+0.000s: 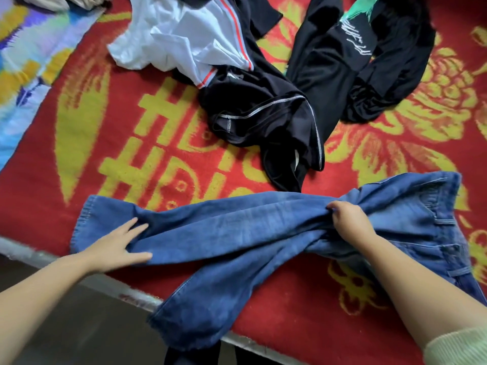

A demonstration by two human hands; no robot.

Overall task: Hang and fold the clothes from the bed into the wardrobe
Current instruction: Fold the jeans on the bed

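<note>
A pair of blue jeans (237, 233) lies across the near edge of the bed, waistband to the right, one leg stretched left and the other hanging over the edge. My left hand (123, 243) rests flat with straight fingers on the left leg near its hem. My right hand (347, 217) grips a bunch of denim near the crotch. Further back lie a black garment with white stitching (263, 114), a white shirt with red and blue stripes (189, 40) and black clothes with a green print (355, 48).
The bed wears a red blanket with yellow patterns (105, 127). A multicoloured sheet (29, 54) lies at the far left. The bed's pale edge (105, 280) runs diagonally at the lower left, with dark floor (79, 333) below. The wardrobe is out of view.
</note>
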